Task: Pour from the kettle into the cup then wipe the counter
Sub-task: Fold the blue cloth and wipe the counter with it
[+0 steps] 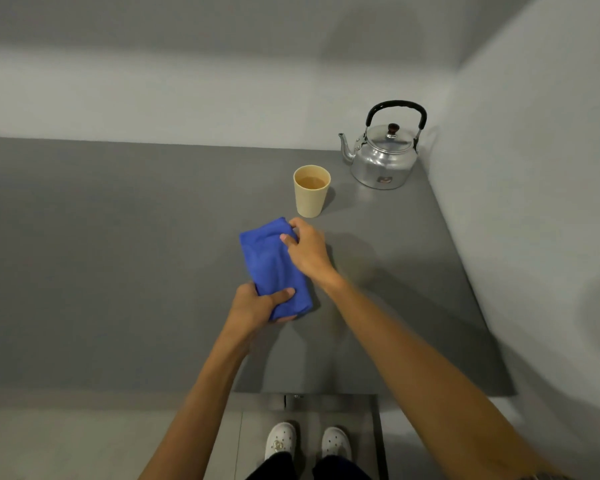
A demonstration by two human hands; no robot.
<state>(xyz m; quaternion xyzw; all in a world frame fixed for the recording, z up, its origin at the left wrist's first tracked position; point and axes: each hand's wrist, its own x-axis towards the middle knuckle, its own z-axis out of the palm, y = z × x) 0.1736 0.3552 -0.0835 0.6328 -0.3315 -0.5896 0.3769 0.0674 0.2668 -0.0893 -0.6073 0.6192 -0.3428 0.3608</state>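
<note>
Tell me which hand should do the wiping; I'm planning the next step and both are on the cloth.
Probably the left hand: it grips the blue cloth's near end firmly, while the right hand only pinches the far end beside the filled cup.

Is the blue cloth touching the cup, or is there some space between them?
Apart. The head view shows a strip of bare grey counter between the far end of the blue cloth and the base of the cup.
</note>
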